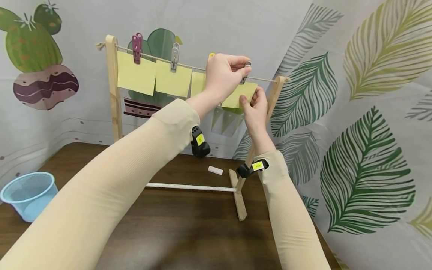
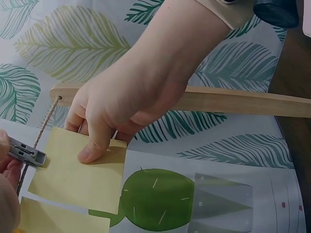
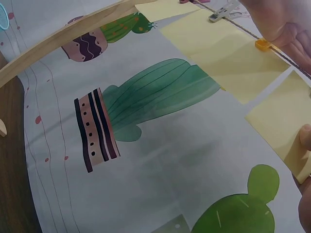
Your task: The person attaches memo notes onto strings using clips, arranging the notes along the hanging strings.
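Observation:
My left hand (image 1: 222, 75) pinches a grey clothespin (image 2: 28, 153) at the right part of the rope (image 1: 261, 79). The clothespin's tip overlaps the rope and the top edge of a yellow sticky note (image 2: 73, 170). Lower down, my right hand (image 1: 257, 110) holds that note by its right side, thumb (image 2: 91, 152) on the front and fingers behind. Three more yellow notes hang along the rope to the left, under a purple clothespin (image 1: 136, 48), another grey clothespin (image 1: 174, 57) and a yellow clothespin (image 3: 263, 45), which my left hand mostly hides in the head view.
The rope runs between two wooden posts (image 1: 114, 90) of a stand with a white crossbar (image 1: 189, 187). A small white block (image 1: 215, 170) lies on the brown table (image 1: 189, 232). At the left stands a blue mesh basket (image 1: 28, 187). A patterned curtain (image 1: 84, 22) hangs behind.

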`<state>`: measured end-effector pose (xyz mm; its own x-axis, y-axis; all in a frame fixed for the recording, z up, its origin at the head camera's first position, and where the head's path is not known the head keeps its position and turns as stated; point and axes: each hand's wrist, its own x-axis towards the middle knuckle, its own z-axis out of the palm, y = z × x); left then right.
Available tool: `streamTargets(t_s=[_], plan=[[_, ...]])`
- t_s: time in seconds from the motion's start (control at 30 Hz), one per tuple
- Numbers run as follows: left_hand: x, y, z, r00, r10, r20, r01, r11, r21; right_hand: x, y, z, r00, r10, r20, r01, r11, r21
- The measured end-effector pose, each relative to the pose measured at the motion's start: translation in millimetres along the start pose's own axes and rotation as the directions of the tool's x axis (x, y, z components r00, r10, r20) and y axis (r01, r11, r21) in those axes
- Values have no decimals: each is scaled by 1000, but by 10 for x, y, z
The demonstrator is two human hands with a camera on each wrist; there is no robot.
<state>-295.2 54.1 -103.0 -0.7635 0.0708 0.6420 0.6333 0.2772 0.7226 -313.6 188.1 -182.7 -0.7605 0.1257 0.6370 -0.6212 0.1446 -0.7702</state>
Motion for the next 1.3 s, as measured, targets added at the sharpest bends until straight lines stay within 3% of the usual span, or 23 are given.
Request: streamTargets(t_s=[0.37, 0.57, 0.93, 1.3], plan=[[-4, -33, 14, 1000, 22, -6, -22, 999, 33, 10, -22, 8, 1000, -26, 3, 26, 999, 21], [-26, -56, 29, 999, 18, 33, -20, 999, 47, -10, -8, -16, 1000, -28, 5, 28, 1000, 12], [-82, -52, 16, 993, 69, 95, -79, 992, 99, 21, -3, -45, 1000, -22, 13, 22, 1000, 16], [-101, -67, -4, 991, 100, 91, -104, 994, 35, 14, 39, -50, 1000, -20, -11, 20, 1000, -6]])
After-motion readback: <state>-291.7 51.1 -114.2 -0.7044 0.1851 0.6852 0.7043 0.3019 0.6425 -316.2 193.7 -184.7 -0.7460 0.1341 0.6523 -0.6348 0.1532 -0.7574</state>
